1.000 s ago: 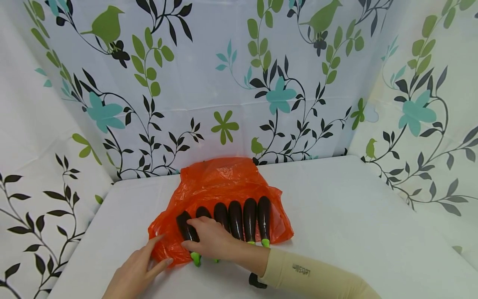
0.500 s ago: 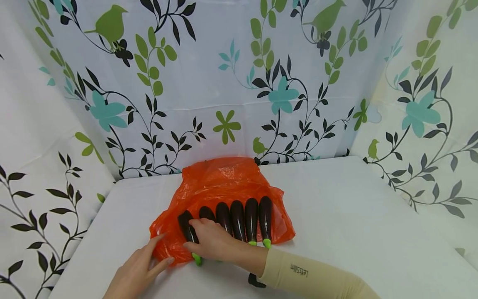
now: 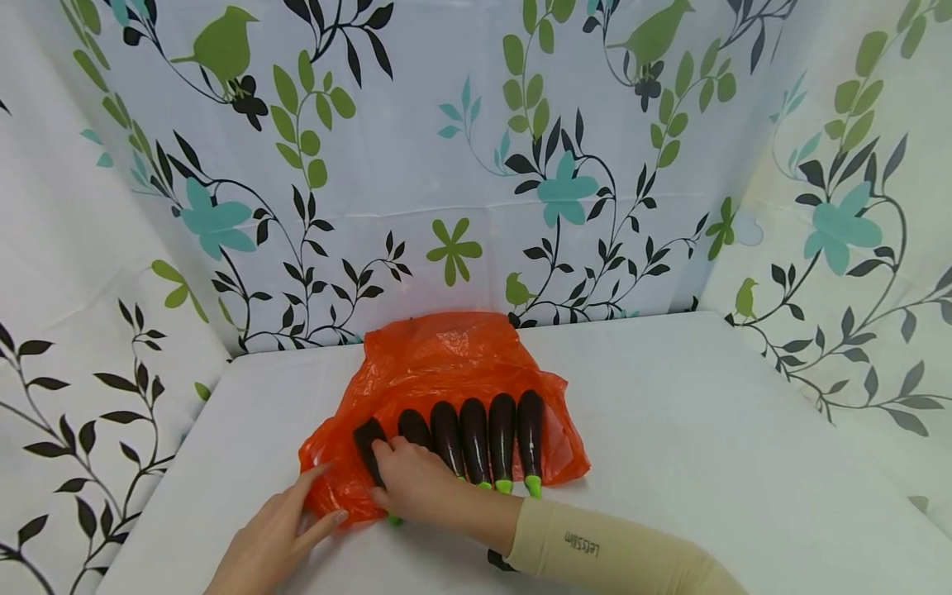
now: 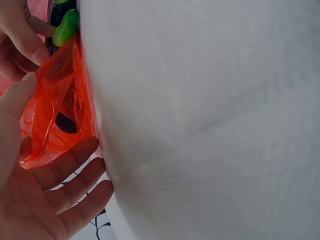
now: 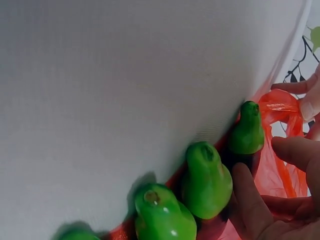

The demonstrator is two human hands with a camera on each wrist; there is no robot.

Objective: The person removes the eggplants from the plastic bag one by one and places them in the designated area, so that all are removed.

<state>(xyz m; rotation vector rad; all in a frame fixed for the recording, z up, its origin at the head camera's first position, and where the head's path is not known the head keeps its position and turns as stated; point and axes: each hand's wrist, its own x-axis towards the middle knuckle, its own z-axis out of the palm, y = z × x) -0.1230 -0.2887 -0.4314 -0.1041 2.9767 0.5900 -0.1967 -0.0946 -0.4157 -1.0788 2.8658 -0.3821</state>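
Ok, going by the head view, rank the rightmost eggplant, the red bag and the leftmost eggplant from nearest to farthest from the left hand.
1. Red bag: its near left edge is right at the left hand.
2. Leftmost eggplant: on the bag, just right of that hand.
3. Rightmost eggplant: far right end of the row.

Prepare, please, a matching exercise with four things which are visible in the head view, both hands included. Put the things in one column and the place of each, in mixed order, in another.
Things
1. crinkled orange-red plastic bag
2. long, glossy, dark eggplants with green caps
3. bare left hand
4. bare right hand with pale yellow sleeve

Places
A. over the left end of the row
B. side by side, in a row
C. spread on the white tabletop, beneath the row
D. at the bag's left edge

Pairs: 1-C, 2-B, 3-D, 4-A
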